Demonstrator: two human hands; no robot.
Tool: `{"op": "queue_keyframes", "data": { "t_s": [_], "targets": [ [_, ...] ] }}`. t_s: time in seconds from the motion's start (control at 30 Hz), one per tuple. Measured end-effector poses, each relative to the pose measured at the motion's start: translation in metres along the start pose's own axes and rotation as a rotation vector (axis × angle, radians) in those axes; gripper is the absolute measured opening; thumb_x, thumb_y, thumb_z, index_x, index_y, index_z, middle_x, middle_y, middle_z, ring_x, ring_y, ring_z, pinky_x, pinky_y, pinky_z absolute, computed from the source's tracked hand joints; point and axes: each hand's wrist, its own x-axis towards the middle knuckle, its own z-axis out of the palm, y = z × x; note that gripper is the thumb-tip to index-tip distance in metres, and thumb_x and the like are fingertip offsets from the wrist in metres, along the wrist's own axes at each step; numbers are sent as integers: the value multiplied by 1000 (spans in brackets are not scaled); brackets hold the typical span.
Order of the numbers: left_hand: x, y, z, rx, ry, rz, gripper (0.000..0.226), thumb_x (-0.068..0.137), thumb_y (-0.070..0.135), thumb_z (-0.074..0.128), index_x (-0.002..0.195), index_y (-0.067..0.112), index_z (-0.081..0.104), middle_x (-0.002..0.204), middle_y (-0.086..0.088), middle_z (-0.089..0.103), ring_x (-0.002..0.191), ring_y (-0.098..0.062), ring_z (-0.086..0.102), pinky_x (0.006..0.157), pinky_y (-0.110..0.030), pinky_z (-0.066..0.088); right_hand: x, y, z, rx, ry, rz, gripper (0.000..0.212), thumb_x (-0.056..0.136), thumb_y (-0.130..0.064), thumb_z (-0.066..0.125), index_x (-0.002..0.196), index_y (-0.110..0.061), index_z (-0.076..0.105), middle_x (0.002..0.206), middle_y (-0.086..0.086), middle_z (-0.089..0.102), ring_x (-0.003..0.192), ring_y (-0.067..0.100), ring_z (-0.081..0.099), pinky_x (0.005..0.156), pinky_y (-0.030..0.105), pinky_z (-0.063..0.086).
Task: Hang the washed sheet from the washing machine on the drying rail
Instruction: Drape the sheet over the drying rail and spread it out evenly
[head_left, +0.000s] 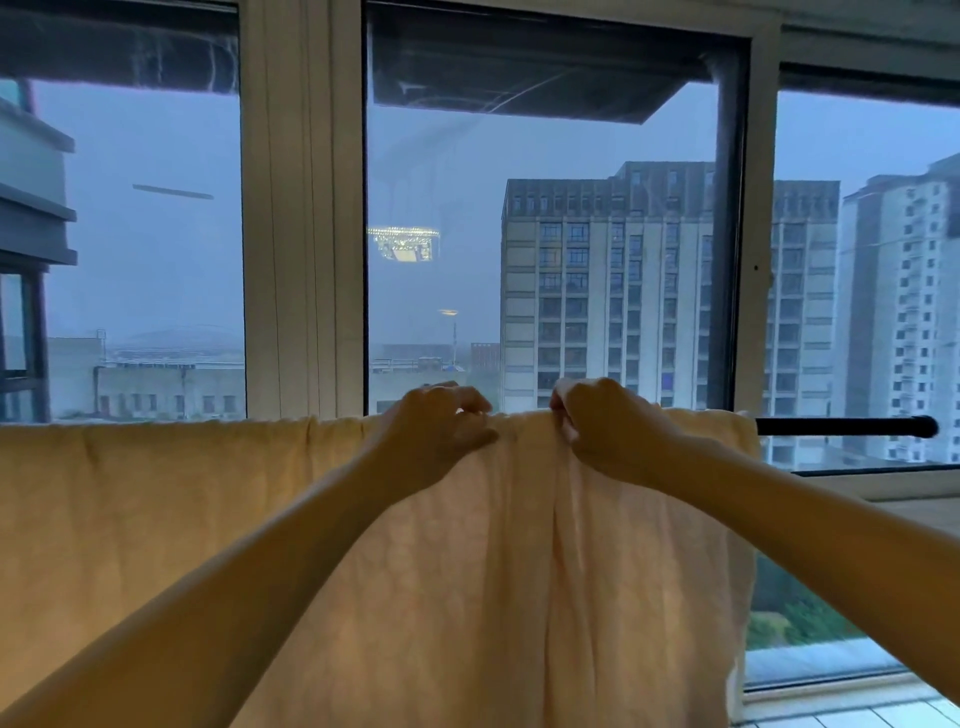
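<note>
Both forearms (234, 597) are reaching to the yellow sheet (208, 519); left hand (436, 431) and right hand (597, 426) are each pinching its bunched fold atop the black drying rail (841, 426), apparently to spread it.

Pale yellow sheet (156, 493) draped over black rail (841, 426), hanging creased
</note>
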Motion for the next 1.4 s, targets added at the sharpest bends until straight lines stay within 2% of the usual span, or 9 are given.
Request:
{"op": "queue_keyframes", "data": {
  "t_s": [0.17,0.33,0.53,0.67,0.83,0.93,1.03,1.2,1.4],
  "targets": [
    [6,2,1,-88,96,-56,9,83,26,69,75,27,65,74,17,59,72,0,56,71,-20,47,-2,13,0,-27,87,-38,11,96,-13,50,87,-18,54,73,-5,58,63,6,58,67,29,56],
    [6,-20,-14,-55,185,-166,11,86,15,66,76,16,61,69,9,57,67,-4,55,66,-17,46,-3,25,-8,-24,128,70,9,97,-12,48,92,-9,56,79,1,61,72,12,61,73,26,50],
    [-2,-55,-35,27,288,-342,8,87,10,63,79,10,62,72,-1,58,64,-10,52,60,-21,41,-10,46,-14,-154,164,235,10,94,-16,50,85,-13,54,71,0,56,68,15,57,72,37,54],
    [-6,-43,-30,60,210,-273,10,84,7,65,90,15,63,90,0,63,78,-13,58,70,-21,45,-10,30,-14,-114,158,127,7,93,-19,52,90,-14,57,79,1,58,76,14,55,82,35,51],
    [-1,-2,-12,16,72,-4,25,90,12,59,113,19,66,114,3,63,96,-7,56,87,-22,45,-5,3,-7,70,78,31,12,92,-20,51,99,-17,61,91,0,63,82,14,60,80,31,53],
    [3,13,4,24,-19,47,22,92,27,54,109,20,67,107,5,65,91,-6,58,83,-23,48,-4,-4,-2,47,62,-22,10,92,-21,50,96,-18,59,86,-2,61,81,12,58,81,32,53],
    [5,13,10,-42,56,-22,11,86,33,62,90,25,68,89,11,63,81,-5,58,75,-27,50,-5,-2,0,43,56,-24,13,91,-19,50,101,-19,58,91,-3,60,87,13,58,82,32,52],
    [7,2,-3,-54,54,-45,6,87,24,64,82,24,65,85,9,65,76,-5,58,73,-24,49,-13,7,-2,53,-13,-50,62,85,-25,58,139,-27,29,117,-1,54,102,16,54,80,27,48],
    [4,-12,-9,-27,61,-65,8,90,22,61,83,24,62,83,9,62,75,-5,58,74,-21,46,-17,22,-1,21,11,3,29,97,-17,46,126,-14,46,97,1,65,79,10,64,78,30,56]
  ]
}}
